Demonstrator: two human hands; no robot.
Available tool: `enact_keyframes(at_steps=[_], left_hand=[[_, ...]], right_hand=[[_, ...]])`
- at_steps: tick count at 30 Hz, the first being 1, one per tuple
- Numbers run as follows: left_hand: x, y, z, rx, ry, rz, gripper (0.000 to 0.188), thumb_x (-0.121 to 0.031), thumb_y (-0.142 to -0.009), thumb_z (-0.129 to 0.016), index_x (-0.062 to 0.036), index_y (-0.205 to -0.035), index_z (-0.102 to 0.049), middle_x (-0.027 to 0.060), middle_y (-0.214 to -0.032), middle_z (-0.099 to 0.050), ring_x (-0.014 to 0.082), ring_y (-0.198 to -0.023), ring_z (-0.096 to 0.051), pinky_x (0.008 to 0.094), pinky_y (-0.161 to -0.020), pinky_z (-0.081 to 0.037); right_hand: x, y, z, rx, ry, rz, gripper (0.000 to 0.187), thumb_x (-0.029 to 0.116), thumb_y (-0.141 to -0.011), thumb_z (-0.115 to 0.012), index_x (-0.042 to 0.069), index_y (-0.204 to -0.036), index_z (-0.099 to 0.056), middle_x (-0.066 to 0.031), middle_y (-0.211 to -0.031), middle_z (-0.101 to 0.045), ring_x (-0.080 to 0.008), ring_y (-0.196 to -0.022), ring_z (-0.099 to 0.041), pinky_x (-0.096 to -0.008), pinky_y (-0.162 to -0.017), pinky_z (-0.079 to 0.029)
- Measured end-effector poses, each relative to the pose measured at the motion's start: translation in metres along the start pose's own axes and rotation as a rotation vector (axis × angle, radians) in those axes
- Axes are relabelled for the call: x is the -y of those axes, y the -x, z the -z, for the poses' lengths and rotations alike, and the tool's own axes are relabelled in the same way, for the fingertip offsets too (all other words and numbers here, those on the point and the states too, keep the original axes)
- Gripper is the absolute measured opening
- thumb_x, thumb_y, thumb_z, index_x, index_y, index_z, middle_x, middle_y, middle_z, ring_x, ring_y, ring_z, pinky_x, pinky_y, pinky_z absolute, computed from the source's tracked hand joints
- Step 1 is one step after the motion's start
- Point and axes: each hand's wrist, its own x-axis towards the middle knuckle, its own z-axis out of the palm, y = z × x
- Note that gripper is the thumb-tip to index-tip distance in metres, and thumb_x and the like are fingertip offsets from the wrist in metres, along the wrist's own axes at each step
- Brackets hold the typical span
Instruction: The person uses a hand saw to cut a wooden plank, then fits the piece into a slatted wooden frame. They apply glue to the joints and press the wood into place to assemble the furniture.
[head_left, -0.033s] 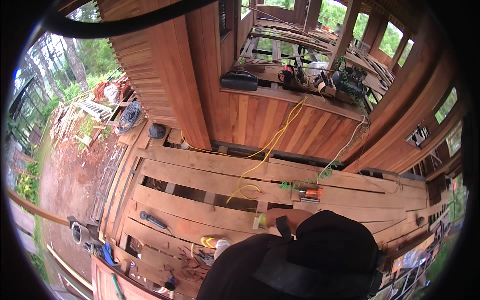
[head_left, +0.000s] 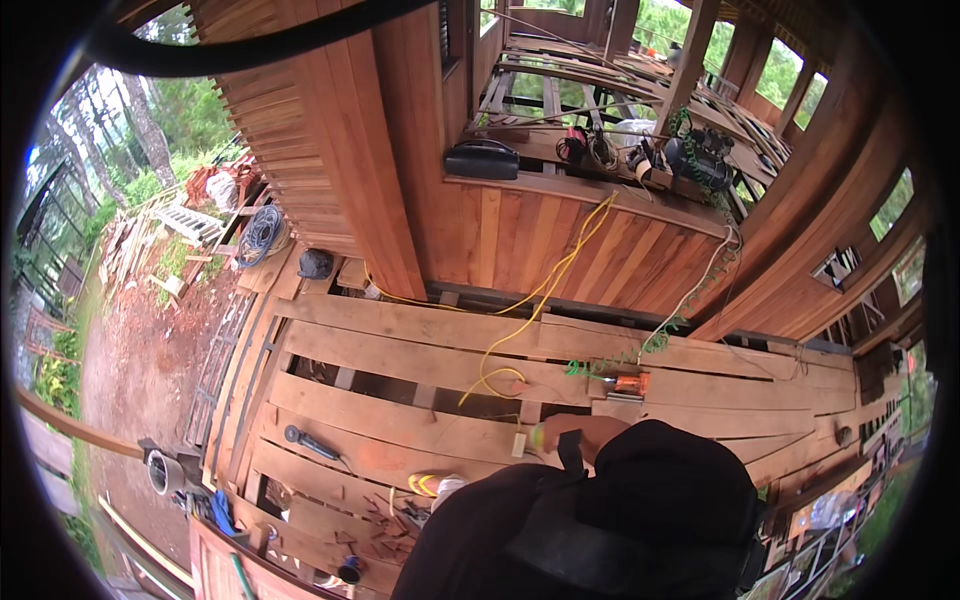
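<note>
My bare right forearm (head_left: 592, 432) reaches left over the plank floor from my dark clothing. At its end is my right hand (head_left: 538, 437), a small yellow-green patch whose fingers I cannot make out. Just left of it a small pale block (head_left: 519, 444) rests on the boards, with a thin cord running up from it. Lower left, a yellow-banded shape (head_left: 424, 485) with white behind it juts from my clothing; whether it is my left hand or a foot I cannot tell. Broken reddish wood pieces (head_left: 395, 525) lie beside it.
Open gaps (head_left: 385, 388) run between the floor planks. An angle grinder (head_left: 312, 443) lies left. An orange tool (head_left: 630, 384) on a green coiled hose, a yellow cord (head_left: 545, 290), and a wood-clad half wall (head_left: 540, 240) with a compressor (head_left: 700, 160) behind it are ahead.
My right hand has drawn slightly right, and a small gap shows between it and the pale block. The whole view has shifted a little.
</note>
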Motion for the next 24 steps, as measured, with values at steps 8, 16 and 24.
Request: enact_keyframes(at_steps=[8, 16, 24], left_hand=[[-0.238, -0.107, 0.056, 0.138, 0.042, -0.087, 0.035, -0.044, -0.096, -0.056, -0.0207, -0.121, -0.058, 0.0061, -0.117, -0.061, 0.0316, -0.104, -0.061, 0.052, -0.088, -0.046], [-0.389, -0.199, 0.003, 0.07, 0.074, -0.18, 0.048, -0.05, -0.099, -0.055, -0.0189, -0.135, -0.055, 0.0111, -0.126, -0.067, 0.0332, -0.109, -0.065, 0.0538, -0.088, -0.046], [-0.329, -0.229, 0.013, 0.119, -0.153, -0.11, 0.027, -0.038, -0.097, -0.061, -0.0132, -0.106, -0.068, 0.0084, -0.098, -0.07, 0.0242, -0.081, -0.068, 0.0388, -0.064, -0.053]], right_hand=[[0.051, -0.047, 0.072, 0.195, -0.205, -0.308, 0.057, 0.049, -0.059, -0.089, 0.01, -0.099, -0.079, -0.01, -0.086, -0.075, -0.0197, -0.077, -0.071, -0.039, -0.07, -0.055], [0.182, -0.102, 0.203, 0.028, -0.258, -0.131, 0.085, 0.053, -0.059, -0.087, 0.007, -0.128, -0.069, -0.0173, -0.105, -0.073, -0.0276, -0.093, -0.073, -0.0387, -0.079, -0.057], [0.257, -0.21, 0.358, 0.026, -0.053, -0.064, 0.058, 0.047, -0.067, -0.085, 0.005, -0.105, -0.074, -0.0149, -0.088, -0.074, -0.0243, -0.073, -0.073, -0.0375, -0.067, -0.059]])
